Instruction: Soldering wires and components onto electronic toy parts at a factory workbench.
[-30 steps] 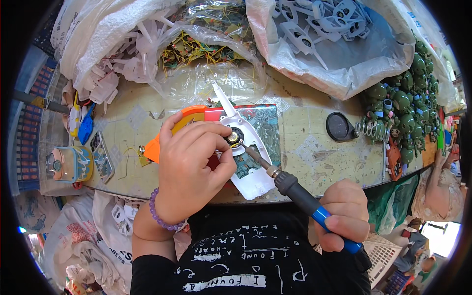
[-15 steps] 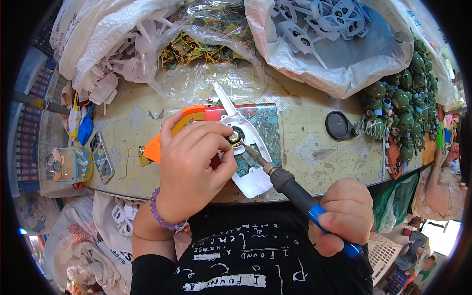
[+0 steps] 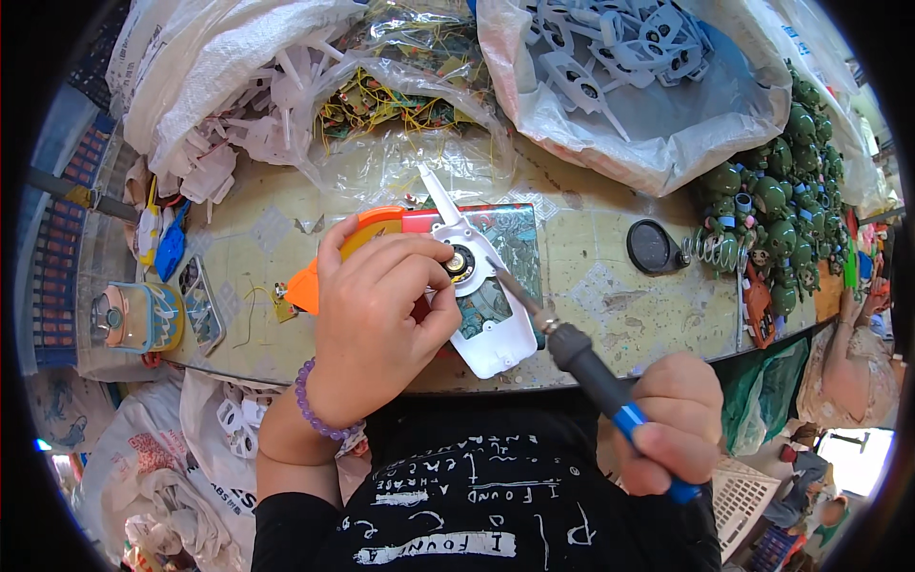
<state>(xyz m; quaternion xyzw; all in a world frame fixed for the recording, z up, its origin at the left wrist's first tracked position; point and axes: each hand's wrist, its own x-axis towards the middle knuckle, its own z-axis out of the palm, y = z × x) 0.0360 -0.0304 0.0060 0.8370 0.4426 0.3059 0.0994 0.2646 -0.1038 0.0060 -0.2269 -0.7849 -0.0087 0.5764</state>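
A white plastic housing (image 3: 503, 348) with a narrow stem lies on a dark green patterned block (image 3: 522, 234). Set into the housing is a small round black speaker (image 3: 459, 263) with a metallic centre. My left hand (image 3: 381, 300) is over its left side, one fingertip on the speaker's edge, the thumb and another finger pinching what looks like a thin yellow wire, mostly hidden. My right hand (image 3: 672, 419) grips a blue and black soldering iron (image 3: 581, 357). The iron's tip is over the housing, right of the speaker and apart from it. An orange plastic piece (image 3: 303, 288) shows behind my left hand.
A small circuit board (image 3: 284, 303) with yellow wire, a phone (image 3: 200, 305) and a cup (image 3: 143, 319) are at left. Bags of white housings (image 3: 658, 162) and wired boards (image 3: 400, 110) line the back. Right are an iron stand (image 3: 715, 250), a round black dish (image 3: 654, 246) and green figures (image 3: 777, 195).
The soldering iron's tip has drawn away from the speaker's lower edge, to the right and slightly up. My right hand shifted slightly. My left hand stays in nearly the same place.
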